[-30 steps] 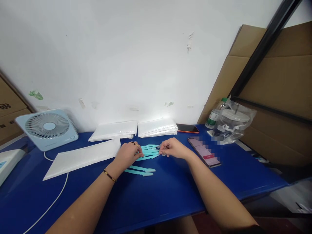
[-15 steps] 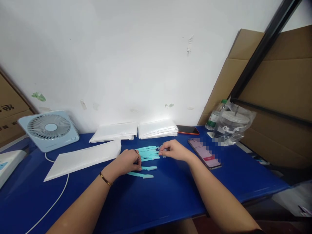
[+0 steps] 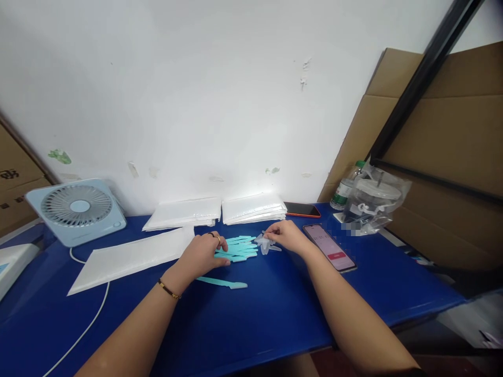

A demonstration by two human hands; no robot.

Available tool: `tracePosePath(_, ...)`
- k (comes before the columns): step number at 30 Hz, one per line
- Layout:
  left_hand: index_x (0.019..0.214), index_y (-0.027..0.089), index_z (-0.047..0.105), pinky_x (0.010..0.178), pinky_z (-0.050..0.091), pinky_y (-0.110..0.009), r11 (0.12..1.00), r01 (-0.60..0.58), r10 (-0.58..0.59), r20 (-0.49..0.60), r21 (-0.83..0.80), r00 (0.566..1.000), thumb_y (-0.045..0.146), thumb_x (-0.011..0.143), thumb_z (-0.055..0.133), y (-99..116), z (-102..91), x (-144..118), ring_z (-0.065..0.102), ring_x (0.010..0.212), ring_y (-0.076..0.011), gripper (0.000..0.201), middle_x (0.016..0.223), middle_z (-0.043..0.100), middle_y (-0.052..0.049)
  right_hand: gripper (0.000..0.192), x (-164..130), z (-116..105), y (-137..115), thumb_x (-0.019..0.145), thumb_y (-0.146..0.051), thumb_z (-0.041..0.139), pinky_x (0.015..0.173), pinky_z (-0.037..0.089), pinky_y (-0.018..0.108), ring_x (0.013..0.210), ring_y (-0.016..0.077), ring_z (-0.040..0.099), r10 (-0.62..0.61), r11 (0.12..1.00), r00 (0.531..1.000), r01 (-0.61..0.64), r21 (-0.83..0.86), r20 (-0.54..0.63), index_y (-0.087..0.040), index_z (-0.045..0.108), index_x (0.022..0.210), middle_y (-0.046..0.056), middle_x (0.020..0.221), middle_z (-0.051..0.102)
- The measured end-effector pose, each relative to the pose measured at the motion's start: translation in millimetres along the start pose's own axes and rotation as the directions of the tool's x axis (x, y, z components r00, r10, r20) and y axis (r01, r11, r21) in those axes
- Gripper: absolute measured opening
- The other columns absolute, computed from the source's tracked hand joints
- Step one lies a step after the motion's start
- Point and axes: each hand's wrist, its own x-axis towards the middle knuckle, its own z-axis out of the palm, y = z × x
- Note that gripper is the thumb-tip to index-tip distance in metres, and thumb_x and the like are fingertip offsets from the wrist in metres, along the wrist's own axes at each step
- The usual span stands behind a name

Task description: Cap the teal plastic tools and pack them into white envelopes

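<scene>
While the head view is looking down on the blue table (image 3: 275, 309), the pile of turquoise sticks (image 3: 238, 247) is lying near its middle, and everything else can be placed from that pile. The left hand (image 3: 204, 253) is resting palm down at the pile's left end, its fingers curled loosely and its fingertips (image 3: 223, 246) pressing on the nearest sticks; it is covering them rather than pinching any one that can be made out. The right hand (image 3: 286, 235) is sitting just right of the pile, fingers drawn together and pinching small clear caps (image 3: 264, 244) that are lying against the pile's right end. One single turquoise stick (image 3: 222, 283) is lying apart, in front of the pile and nearer the person, clear of both hands. Behind the pile, two stacks of white bags (image 3: 220, 209) are lying side by side against the wall, and a long white bag (image 3: 129, 256) is stretching away to the left of the pile. Further left a pale blue fan (image 3: 76, 209) is standing. To the right of the pile, past the right hand, a phone (image 3: 329, 247) is lying with its screen lit, and another phone with an orange edge (image 3: 302, 209) is lying behind it beside the stacks.
</scene>
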Motion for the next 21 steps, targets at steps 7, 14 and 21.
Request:
tracePosePath(7,0.072,0.024,0.066,0.058,0.036,-0.024,0.989,-0.062,0.095,0.259,-0.131,0.961,0.033,0.07,0.064,12.4,-2.3,-18.6,0.055,0.072,-0.0149,0.01,0.08,0.062,0.001,0.023,-9.4,6.2,-20.5,0.079,-0.034,0.059,0.053,0.04,0.021,0.06,0.0131,0.059,-0.112,0.984,0.986,0.093,0.149,0.123,-0.015,0.072,0.083,0.004,0.07,0.069)
tracePosePath(14,0.079,0.02,0.059,0.057,0.038,-0.024,0.921,0.054,0.023,0.191,-0.386,0.981,0.037,0.079,0.051,12.2,1.9,-9.9,0.054,0.063,-0.0139,0.019,0.07,0.062,0.001,0.03,-19.9,19.6,-45.0,0.075,-0.034,0.066,0.058,0.046,0.023,0.068,0.0151,0.062,-0.299,0.904,0.937,0.218,0.366,0.179,-0.018,0.069,0.1,0.004,0.078,0.069)
tracePosePath(21,0.079,0.018,0.055,0.065,0.045,-0.026,0.673,0.142,0.155,0.326,-0.726,0.933,0.038,0.075,0.058,0.3,-0.6,-7.2,0.058,0.067,-0.0138,0.021,0.073,0.062,0.0,0.017,-17.6,19.3,-42.6,0.077,-0.03,0.067,0.063,0.048,0.025,0.072,0.0159,0.064,-0.446,0.825,0.895,0.414,0.385,-0.005,-0.02,0.074,0.088,0.005,0.081,0.07)
